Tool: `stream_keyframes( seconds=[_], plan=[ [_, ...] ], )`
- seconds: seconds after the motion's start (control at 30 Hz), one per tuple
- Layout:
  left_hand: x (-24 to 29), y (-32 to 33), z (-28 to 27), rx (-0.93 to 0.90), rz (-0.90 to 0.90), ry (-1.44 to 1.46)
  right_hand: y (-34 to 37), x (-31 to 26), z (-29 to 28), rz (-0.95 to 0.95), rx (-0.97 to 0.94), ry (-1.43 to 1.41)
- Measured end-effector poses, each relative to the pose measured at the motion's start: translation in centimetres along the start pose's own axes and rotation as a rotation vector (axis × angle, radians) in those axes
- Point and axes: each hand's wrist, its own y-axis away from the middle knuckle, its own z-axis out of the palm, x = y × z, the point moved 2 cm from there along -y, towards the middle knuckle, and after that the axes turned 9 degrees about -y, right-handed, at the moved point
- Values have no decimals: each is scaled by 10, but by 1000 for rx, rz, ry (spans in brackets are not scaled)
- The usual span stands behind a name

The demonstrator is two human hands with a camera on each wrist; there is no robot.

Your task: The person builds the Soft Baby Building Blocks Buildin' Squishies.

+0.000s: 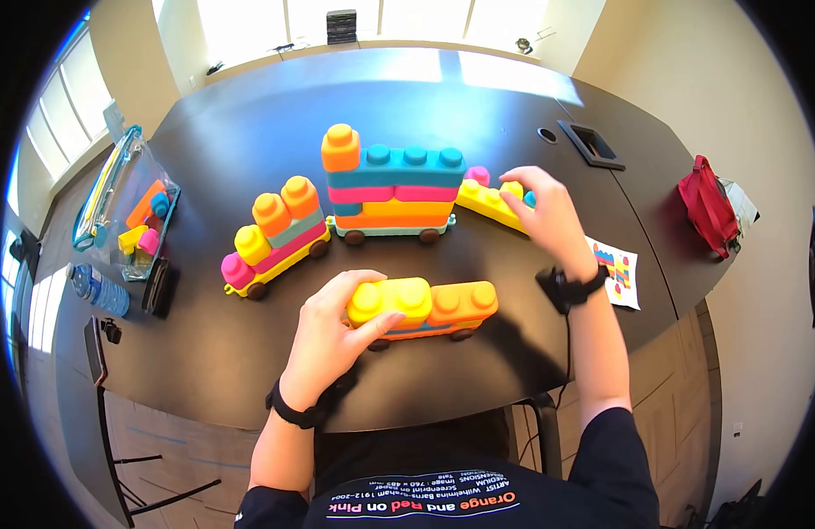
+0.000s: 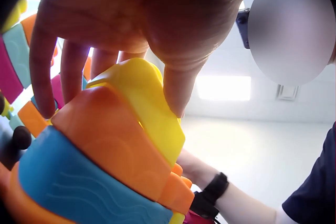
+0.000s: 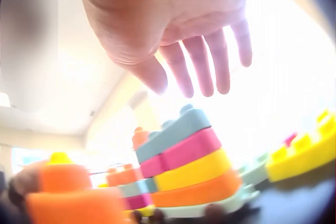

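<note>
My left hand [image 1: 322,328] grips a yellow toy brick [image 1: 405,294] atop a small wheeled wagon near the table's front. Beside that brick sits an orange brick [image 1: 467,300]; the left wrist view shows a wavy-patterned blue brick [image 2: 79,174] lower down. The thumb lies along one side of the yellow brick, fingers over the other. My right hand [image 1: 555,220] is raised, fingers relaxed and holding nothing, over the near end of a long yellow piece [image 1: 488,204] with pink, yellow and blue bricks. Behind the left hand stands a tall stacked wagon [image 1: 394,192], joined to a smaller wagon [image 1: 288,236].
A clear zip bag [image 1: 130,203] with loose bricks stands at the left, near a water bottle [image 1: 99,289] and a dark case [image 1: 156,286]. A printed picture card [image 1: 623,278] lies by the right wrist. A red bag [image 1: 709,207] sits at the right edge.
</note>
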Motion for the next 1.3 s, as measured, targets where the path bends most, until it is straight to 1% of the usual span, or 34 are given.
stream_keyframes(
  seconds=[0.03, 0.07, 0.13, 0.17, 0.23, 0.27, 0.3, 0.37, 0.4, 0.47, 0.5, 0.57, 0.6, 0.67, 0.73, 0.77, 0.83, 0.9, 0.97, 1.03, 1.1, 1.17, 1.23, 1.27, 1.3],
  plan=[
    [1, 0, 0, 2, 3, -1, -10, 29, 1, 58, -37, 121],
    [2, 1, 0, 3, 2, -3, -17, 52, 6, 57, -37, 119],
    [3, 1, 1, -28, -62, 23, -29, 91, 17, 146, -83, 399],
    [3, 1, 1, -24, -64, 18, -34, 99, 18, 141, -83, 394],
    [2, 2, 2, -26, -79, 37, -42, 116, 22, 306, -255, 406],
    [1, 2, 1, -20, -83, 33, -45, 122, 24, 327, -312, 361],
    [0, 2, 1, -24, -73, 38, -46, 128, 25, 320, -314, 359],
    [0, 2, 0, -26, -63, 41, -47, 131, 27, 379, -330, 305],
    [1, 2, 0, -29, -64, 40, -47, 133, 26, 376, -330, 305],
    [2, 1, -1, -33, -65, 35, -46, 123, 22, 269, -201, 355],
    [2, 0, -2, -42, -64, 27, -45, 119, 19, 269, -201, 353],
    [3, 1, -2, -57, -65, 23, -40, 78, 2, 185, 5, 193],
    [2, 1, -2, -49, -65, 30, -32, 61, -2, 189, 4, 195],
    [2, 0, -2, -42, -60, 40, -7, 17, -12, -14, 148, -28],
    [2, 1, -2, -40, -57, 9, 21, -23, -13, -53, 125, -205],
    [1, 1, -2, -37, -57, 12, 34, -39, -12, -15, 61, -345],
    [0, 2, 0, -27, -49, 16, 51, -63, -7, -129, -140, -468],
    [0, 1, 0, -21, -34, 6, 63, -78, 5, -183, -201, -430],
    [1, 1, 0, -13, -17, -5, 70, -91, 17, -129, -243, -424],
    [2, 1, -1, -30, -54, 19, 78, -87, 33, -101, -244, -417],
    [1, 1, -2, -34, -59, 17, 83, -84, 45, -64, -278, -605],
    [0, 1, -1, -39, -66, 18, 85, -77, 51, -90, -313, -610],
    [0, 2, -1, 5, -11, -5, 87, -73, 58, -97, -234, -616],
    [0, 2, -1, 2, -12, -3, 89, -72, 61, -93, -234, -616],
    [-1, 2, -1, 1, -17, -3, 89, -72, 62, -87, -231, -674]
  ],
)
